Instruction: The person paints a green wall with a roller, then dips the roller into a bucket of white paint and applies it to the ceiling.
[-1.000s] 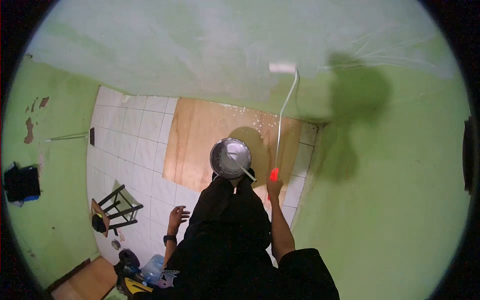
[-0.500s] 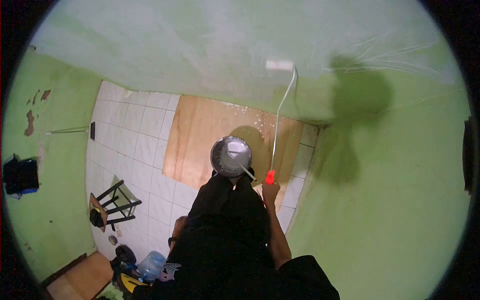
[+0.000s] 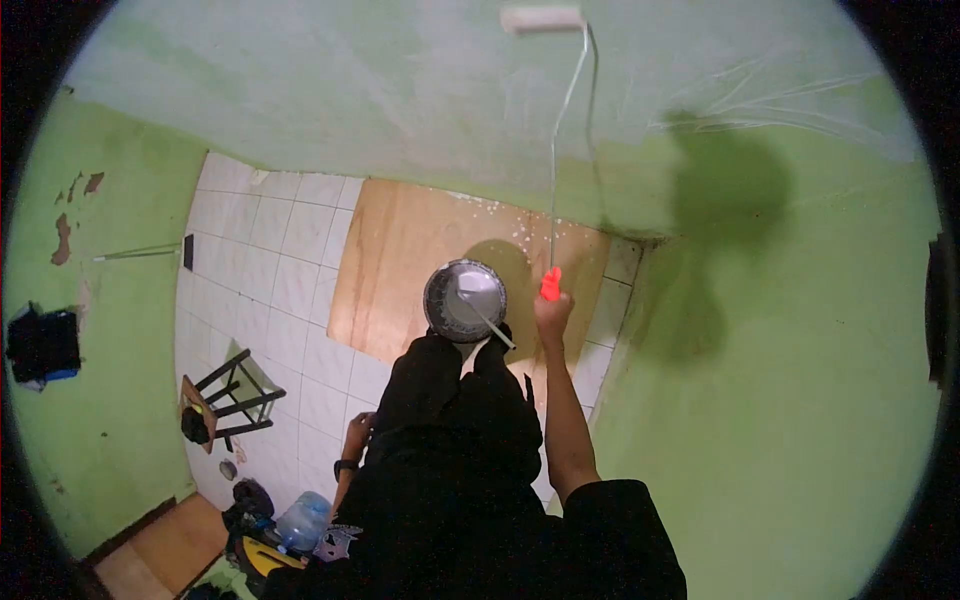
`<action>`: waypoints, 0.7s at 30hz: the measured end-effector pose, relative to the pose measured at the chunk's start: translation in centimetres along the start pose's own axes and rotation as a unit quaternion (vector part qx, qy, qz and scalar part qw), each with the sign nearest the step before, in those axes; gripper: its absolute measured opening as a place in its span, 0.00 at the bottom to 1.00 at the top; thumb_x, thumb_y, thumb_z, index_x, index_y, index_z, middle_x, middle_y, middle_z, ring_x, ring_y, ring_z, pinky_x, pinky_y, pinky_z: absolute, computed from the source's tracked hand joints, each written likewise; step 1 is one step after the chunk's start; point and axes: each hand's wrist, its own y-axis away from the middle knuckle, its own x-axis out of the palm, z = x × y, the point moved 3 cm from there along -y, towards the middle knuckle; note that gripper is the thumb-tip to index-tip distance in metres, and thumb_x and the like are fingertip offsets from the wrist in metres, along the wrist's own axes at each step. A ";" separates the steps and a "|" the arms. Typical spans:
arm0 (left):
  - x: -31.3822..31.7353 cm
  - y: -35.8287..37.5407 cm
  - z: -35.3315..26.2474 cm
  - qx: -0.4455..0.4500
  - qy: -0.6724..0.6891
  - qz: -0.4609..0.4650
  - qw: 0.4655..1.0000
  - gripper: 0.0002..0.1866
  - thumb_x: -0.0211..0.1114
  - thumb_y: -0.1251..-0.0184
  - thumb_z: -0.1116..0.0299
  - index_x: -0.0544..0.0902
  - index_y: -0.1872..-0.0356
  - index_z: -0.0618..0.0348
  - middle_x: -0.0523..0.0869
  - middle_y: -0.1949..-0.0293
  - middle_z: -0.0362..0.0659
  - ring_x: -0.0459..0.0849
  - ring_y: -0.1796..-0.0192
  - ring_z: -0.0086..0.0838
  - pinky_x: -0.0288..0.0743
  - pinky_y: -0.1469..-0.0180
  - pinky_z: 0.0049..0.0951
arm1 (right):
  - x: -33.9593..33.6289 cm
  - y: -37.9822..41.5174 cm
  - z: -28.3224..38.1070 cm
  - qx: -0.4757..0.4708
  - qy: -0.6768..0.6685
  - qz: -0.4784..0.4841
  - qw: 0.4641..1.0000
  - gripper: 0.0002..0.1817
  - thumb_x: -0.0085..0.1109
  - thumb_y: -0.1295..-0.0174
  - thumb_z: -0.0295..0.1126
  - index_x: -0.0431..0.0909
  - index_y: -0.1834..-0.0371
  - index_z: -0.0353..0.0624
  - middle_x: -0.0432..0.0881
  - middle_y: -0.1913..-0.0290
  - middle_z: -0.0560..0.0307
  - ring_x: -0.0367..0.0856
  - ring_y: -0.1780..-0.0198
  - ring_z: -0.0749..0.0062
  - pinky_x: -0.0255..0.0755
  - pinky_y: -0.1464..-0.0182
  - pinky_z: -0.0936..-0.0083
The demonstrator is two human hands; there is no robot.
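My right hand (image 3: 553,314) is closed round the red handle (image 3: 551,284) of a paint roller. A long thin metal rod runs up from it to the white roller head (image 3: 542,19), which is at the upper part of the green, whitish-streaked wall (image 3: 400,90). My left hand (image 3: 361,430) hangs beside my left thigh, its fingers small and partly hidden. In front of my feet a dark bucket (image 3: 436,318) holds pale paint, with a stick (image 3: 490,325) leaning in it.
Under the bucket lies a plywood board (image 3: 385,260) on white tiles. A stool (image 3: 240,400) stands at the left. At the lower left are a clear blue water jug (image 3: 303,520) and dark bags (image 3: 247,505). Another green wall (image 3: 760,400) rises at the right.
My right arm has stretched forward, and the roller head has moved up the wall. My left hand remains low at my side.
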 end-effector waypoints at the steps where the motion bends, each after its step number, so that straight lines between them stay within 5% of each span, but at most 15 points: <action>1: -0.1 0.2 1.3 -0.024 -0.003 -0.007 1.000 0.18 0.53 0.34 0.58 0.79 0.56 0.64 0.83 0.69 0.43 0.79 0.70 0.23 0.69 0.74 0.23 | 0.7 1.5 -3.0 -0.017 0.045 0.015 0.999 0.14 0.60 0.50 0.35 0.73 0.84 0.35 0.73 0.87 0.46 0.73 0.83 0.59 0.62 0.76 0.60; 2: -0.2 -0.3 3.8 -0.024 -0.003 -0.006 1.000 0.18 0.53 0.34 0.58 0.79 0.56 0.64 0.83 0.69 0.43 0.79 0.70 0.23 0.69 0.74 0.23 | 1.6 3.1 -6.7 0.079 0.024 0.020 0.996 0.14 0.60 0.50 0.34 0.73 0.85 0.36 0.73 0.87 0.48 0.73 0.83 0.60 0.62 0.77 0.61; 3: -0.3 -1.3 6.6 0.069 -0.053 0.004 0.996 0.18 0.52 0.34 0.60 0.79 0.55 0.65 0.83 0.68 0.45 0.79 0.68 0.25 0.71 0.71 0.25 | 2.4 4.8 -10.2 0.173 0.002 0.025 0.985 0.14 0.60 0.50 0.34 0.72 0.85 0.36 0.73 0.87 0.50 0.73 0.83 0.62 0.62 0.78 0.63; 4: -0.2 -1.7 7.9 0.161 -0.101 0.014 0.982 0.18 0.51 0.33 0.61 0.78 0.55 0.66 0.84 0.66 0.46 0.79 0.66 0.27 0.72 0.68 0.27 | 2.5 6.4 -12.6 0.173 0.024 0.004 0.985 0.14 0.60 0.50 0.34 0.72 0.85 0.37 0.73 0.87 0.52 0.72 0.83 0.62 0.62 0.78 0.63; 6: -0.4 0.6 6.0 0.131 -0.098 0.003 0.986 0.17 0.50 0.33 0.63 0.79 0.57 0.67 0.84 0.65 0.48 0.80 0.64 0.32 0.73 0.63 0.32 | 1.7 8.2 -15.5 0.170 0.045 -0.016 0.984 0.14 0.59 0.50 0.34 0.71 0.85 0.37 0.73 0.87 0.53 0.71 0.83 0.62 0.62 0.78 0.63; 8: -0.9 0.0 8.8 0.143 -0.145 0.017 0.979 0.15 0.49 0.33 0.64 0.78 0.56 0.65 0.83 0.64 0.49 0.80 0.65 0.35 0.74 0.61 0.34 | 1.5 7.7 -15.1 0.056 0.080 0.039 0.994 0.15 0.60 0.48 0.41 0.76 0.75 0.39 0.78 0.78 0.42 0.77 0.75 0.47 0.69 0.72 0.58; 9: -1.0 -0.7 10.1 0.143 -0.145 0.016 0.979 0.15 0.49 0.33 0.64 0.78 0.56 0.65 0.83 0.64 0.49 0.80 0.65 0.35 0.74 0.61 0.34 | 1.8 6.9 -14.7 0.055 0.080 0.039 0.995 0.15 0.60 0.48 0.41 0.76 0.75 0.39 0.78 0.78 0.42 0.77 0.75 0.47 0.69 0.72 0.58; 11: -1.6 -0.9 11.0 0.168 -0.125 0.049 0.977 0.15 0.50 0.33 0.61 0.77 0.54 0.60 0.83 0.63 0.47 0.81 0.64 0.34 0.75 0.64 0.33 | 0.6 4.1 -9.2 0.002 0.054 -0.068 0.996 0.15 0.61 0.53 0.32 0.67 0.87 0.35 0.70 0.88 0.50 0.68 0.84 0.65 0.61 0.78 0.64; 12: -1.9 -1.0 10.9 0.167 -0.127 0.051 0.976 0.15 0.50 0.33 0.61 0.77 0.54 0.60 0.83 0.63 0.47 0.81 0.64 0.34 0.75 0.64 0.33 | -0.2 2.5 -6.0 0.013 0.034 -0.046 0.998 0.15 0.60 0.54 0.31 0.68 0.87 0.34 0.71 0.87 0.49 0.69 0.84 0.63 0.61 0.78 0.63; 15: -2.5 0.8 4.2 -0.049 0.058 0.039 0.996 0.18 0.51 0.34 0.56 0.75 0.52 0.56 0.84 0.63 0.44 0.82 0.64 0.27 0.74 0.66 0.27 | 1.1 -2.2 -1.6 0.031 0.036 -0.029 0.998 0.12 0.59 0.54 0.29 0.71 0.86 0.33 0.74 0.86 0.45 0.74 0.82 0.58 0.63 0.77 0.61; 18: -2.9 0.8 0.0 -0.113 0.119 0.020 0.986 0.18 0.51 0.34 0.56 0.75 0.51 0.57 0.84 0.63 0.45 0.83 0.64 0.28 0.74 0.67 0.27 | -1.2 -4.0 6.0 0.049 -0.011 0.033 0.998 0.12 0.60 0.51 0.34 0.74 0.82 0.36 0.76 0.81 0.42 0.77 0.76 0.47 0.68 0.72 0.60; 19: -3.0 0.1 -0.2 -0.126 0.106 0.016 0.986 0.18 0.51 0.34 0.56 0.74 0.51 0.57 0.85 0.63 0.45 0.83 0.65 0.28 0.75 0.67 0.26 | 0.0 -3.7 3.8 0.050 -0.010 0.032 0.998 0.12 0.60 0.51 0.34 0.74 0.82 0.36 0.76 0.81 0.42 0.77 0.76 0.47 0.68 0.72 0.60; 21: -3.2 -0.4 -1.3 -0.117 0.105 0.018 0.987 0.18 0.50 0.34 0.56 0.74 0.51 0.57 0.85 0.64 0.45 0.83 0.65 0.28 0.75 0.68 0.26 | 2.6 -2.9 -1.5 -0.052 0.062 -0.030 0.996 0.12 0.60 0.52 0.30 0.74 0.83 0.32 0.74 0.87 0.46 0.73 0.83 0.66 0.63 0.78 0.63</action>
